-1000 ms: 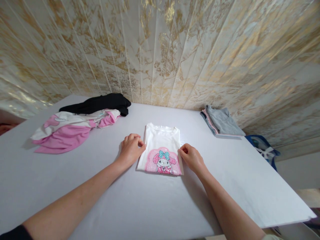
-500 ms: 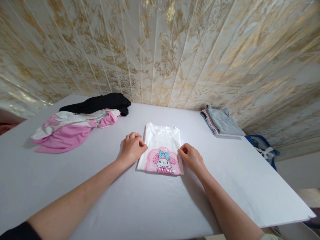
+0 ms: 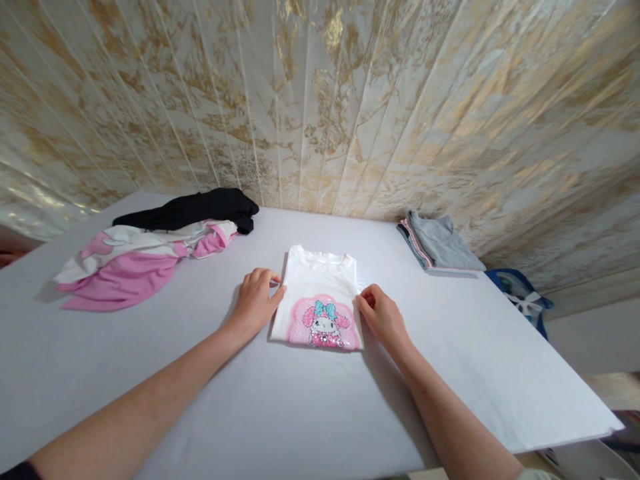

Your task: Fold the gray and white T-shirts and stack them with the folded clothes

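Observation:
A folded white T-shirt (image 3: 320,277) lies flat in the middle of the table, its neckline away from me. On its front is a pink sequin picture of a character with a teal bow. My left hand (image 3: 257,297) rests at the shirt's left edge, thumb by the fabric and a gap between thumb and fingers. At the right edge, my right hand (image 3: 383,313) has thumb and forefinger pinched together on the side of the shirt.
A loose heap of a black garment (image 3: 195,208) and a pink-and-white garment (image 3: 135,267) lies at the back left of the white table (image 3: 210,413). Folded clothes with a grey one (image 3: 443,241) on top are stacked at the back right. Beyond the right edge is a blue bag (image 3: 523,300).
My left hand has loosened, its thumb and fingers parting, and shifted slightly left. My right hand stays at the shirt's right edge. The view has moved a little.

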Available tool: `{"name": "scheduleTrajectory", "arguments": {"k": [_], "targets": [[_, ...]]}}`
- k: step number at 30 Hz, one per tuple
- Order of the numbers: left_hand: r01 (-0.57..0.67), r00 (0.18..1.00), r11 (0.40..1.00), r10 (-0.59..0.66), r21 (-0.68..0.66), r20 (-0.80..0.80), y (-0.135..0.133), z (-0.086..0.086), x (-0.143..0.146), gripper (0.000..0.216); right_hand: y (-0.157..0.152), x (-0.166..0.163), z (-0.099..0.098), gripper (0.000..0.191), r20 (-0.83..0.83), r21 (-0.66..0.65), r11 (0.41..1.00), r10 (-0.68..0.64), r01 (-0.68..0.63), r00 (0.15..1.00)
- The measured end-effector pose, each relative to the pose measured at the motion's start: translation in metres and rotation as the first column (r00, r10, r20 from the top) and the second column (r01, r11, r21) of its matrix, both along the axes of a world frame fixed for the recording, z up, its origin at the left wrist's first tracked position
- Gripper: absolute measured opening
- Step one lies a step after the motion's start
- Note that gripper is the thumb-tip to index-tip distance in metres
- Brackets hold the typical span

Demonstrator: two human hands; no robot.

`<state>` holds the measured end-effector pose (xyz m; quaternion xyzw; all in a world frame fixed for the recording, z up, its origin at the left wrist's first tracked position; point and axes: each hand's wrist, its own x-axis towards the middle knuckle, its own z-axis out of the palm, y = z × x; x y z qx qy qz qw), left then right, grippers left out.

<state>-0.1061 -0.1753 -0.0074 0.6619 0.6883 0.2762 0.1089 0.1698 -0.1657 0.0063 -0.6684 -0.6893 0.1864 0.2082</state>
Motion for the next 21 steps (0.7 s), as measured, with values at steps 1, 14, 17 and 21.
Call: {"name": "scheduleTrajectory", "arguments": {"k": [1, 14, 17, 21], "targets": [[0.006, 1.000, 1.000, -0.007, 0.022, 0.019, -0.001, 0.000, 0.000, 0.013, -0.001, 0.002, -0.002, 0.015, -0.022, 0.048, 0.999, 0.015, -0.013, 1.000], [0.046, 0.998, 0.999, -0.045, 0.007, -0.034, -0.003, 0.004, 0.005, 0.026, -0.001, -0.001, -0.014, 0.036, 0.212, 0.259, 0.931, 0.203, -0.256, 0.956], [0.085, 0.995, 0.996, -0.083, 0.026, -0.059, -0.004, 0.003, 0.004, 0.029, 0.000, -0.003, -0.017, 0.041, 0.269, 0.201, 0.936, 0.232, -0.290, 0.935], [0.088, 0.996, 0.996, -0.088, 0.029, -0.015, -0.003, 0.005, 0.004, 0.028, 0.000, -0.005, -0.016, 0.046, 0.270, 0.173, 0.944, 0.228, -0.280, 0.935]]}}
